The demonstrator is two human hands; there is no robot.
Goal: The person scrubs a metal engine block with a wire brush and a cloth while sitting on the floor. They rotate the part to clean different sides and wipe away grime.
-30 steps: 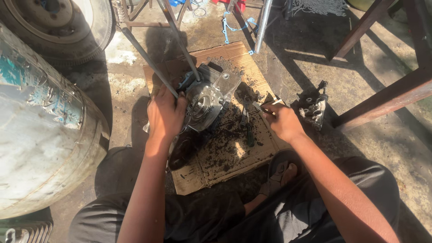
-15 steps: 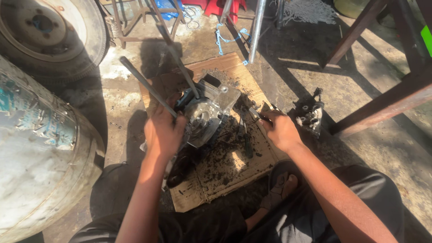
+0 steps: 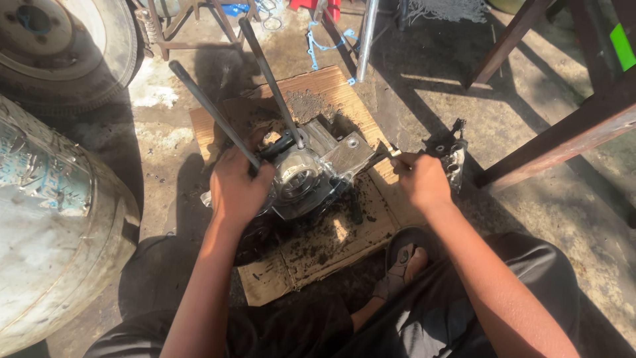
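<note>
Head view: a grey metal engine casing [image 3: 311, 174] is seen resting on a dirt-strewn sheet of cardboard [image 3: 331, 242] laid on the concrete floor, with two long dark rods [image 3: 212, 113] rising from its upper left side. The left hand [image 3: 237, 189] is closed around the base of the nearer rod, against the casing's left edge, while the right hand [image 3: 424, 180] is closed on a slim metal tool [image 3: 387, 154] whose tip is directed at the casing's right corner. A second grey engine part [image 3: 452, 158] is noted just beyond the right hand, a large tyre [image 3: 66, 53] at upper left, and a pale drum [image 3: 53, 225] at left.
</note>
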